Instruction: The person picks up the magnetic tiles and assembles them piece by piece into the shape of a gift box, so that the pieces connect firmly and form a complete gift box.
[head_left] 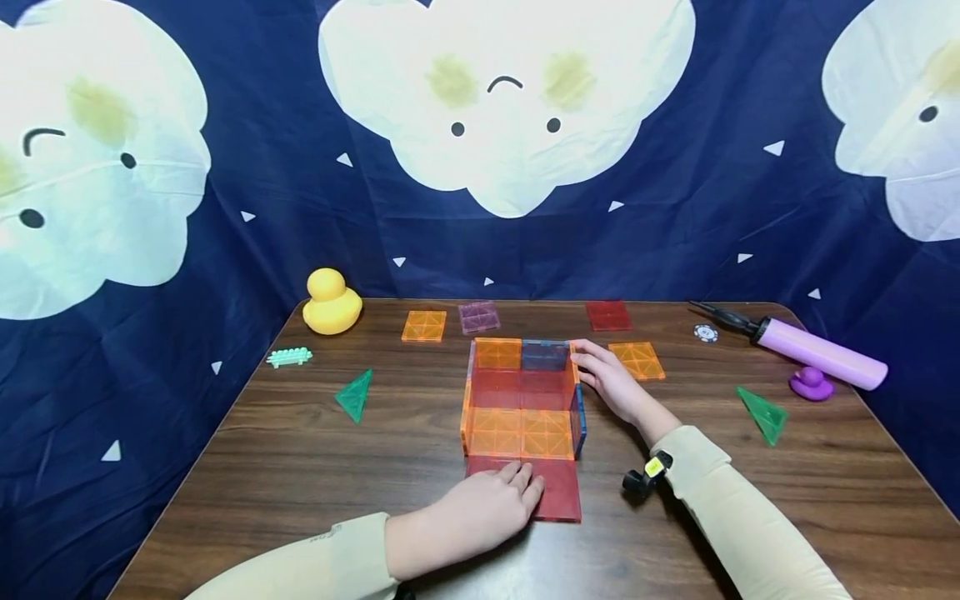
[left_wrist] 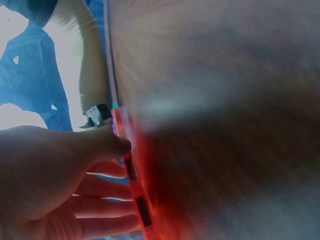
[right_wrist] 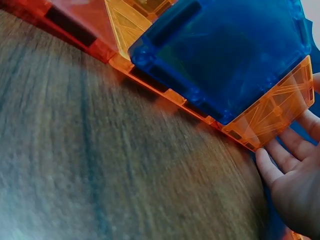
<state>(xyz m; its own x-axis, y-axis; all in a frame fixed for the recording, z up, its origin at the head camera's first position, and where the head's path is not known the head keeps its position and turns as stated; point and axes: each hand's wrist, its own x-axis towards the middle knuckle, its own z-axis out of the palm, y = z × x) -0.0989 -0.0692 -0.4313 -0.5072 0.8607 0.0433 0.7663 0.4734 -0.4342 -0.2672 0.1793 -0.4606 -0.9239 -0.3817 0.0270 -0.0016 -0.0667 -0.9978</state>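
An open-fronted box of translucent magnetic tiles [head_left: 547, 435] stands mid-table. Orange and dark blue tiles form its back; its right side has a blue tile [right_wrist: 225, 55] and an orange tile [right_wrist: 277, 112]. Orange and red show across its floor. Flat at its front lies a red section [head_left: 558, 492], where my left hand [head_left: 487, 504] rests with fingers extended over the top. In the left wrist view, my left thumb sits at the red edge [left_wrist: 142, 210]. My right hand [head_left: 615, 387] touches the back right corner, fingertips against the orange tile and thumb near its lower edge.
Loose orange tiles [head_left: 423, 326], a purple tile [head_left: 478, 317] and a red tile [head_left: 608, 315] lie behind the box. Green triangles [head_left: 762, 414] flank it. A yellow duck [head_left: 332, 304] stands back left; a pink pump [head_left: 821, 353] and purple duck [head_left: 811, 384] are right.
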